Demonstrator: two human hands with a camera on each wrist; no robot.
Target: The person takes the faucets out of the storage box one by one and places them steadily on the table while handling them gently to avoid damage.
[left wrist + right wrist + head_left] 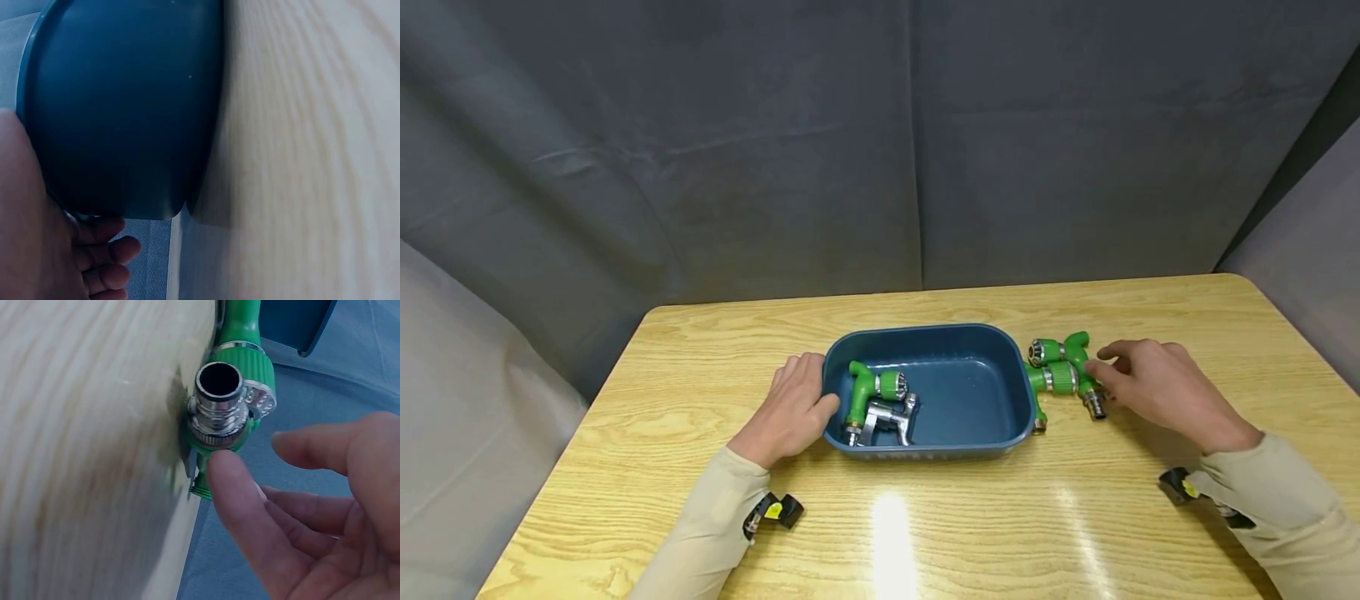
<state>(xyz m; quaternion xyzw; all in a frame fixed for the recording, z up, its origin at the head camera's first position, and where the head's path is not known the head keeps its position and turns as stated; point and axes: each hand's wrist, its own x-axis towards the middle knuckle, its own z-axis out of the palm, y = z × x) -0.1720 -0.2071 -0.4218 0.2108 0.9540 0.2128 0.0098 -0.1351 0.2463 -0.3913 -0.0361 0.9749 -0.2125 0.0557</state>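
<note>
A dark blue plastic basin (925, 452) sits mid-table. My left hand (793, 406) holds its left end, the thumb over the rim and the fingers outside; in the left wrist view the fingertips (125, 250) curl past the basin's wall. Inside lie a green tap (863, 392) and a chrome tap (887, 417). Right of the basin, two green taps lie overlapped: one (1081, 354) with a chrome hose nozzle (219, 403), the other (1060, 377) against the basin. My right hand (1157, 387) is beside the nozzle tap, thumb and fingers apart with nothing between them.
The light wood table (925, 533) has a far edge in front of a grey curtain (775, 167). Wrist cameras (775, 510) are strapped under both sleeves. Light glares off the wood in front of the basin.
</note>
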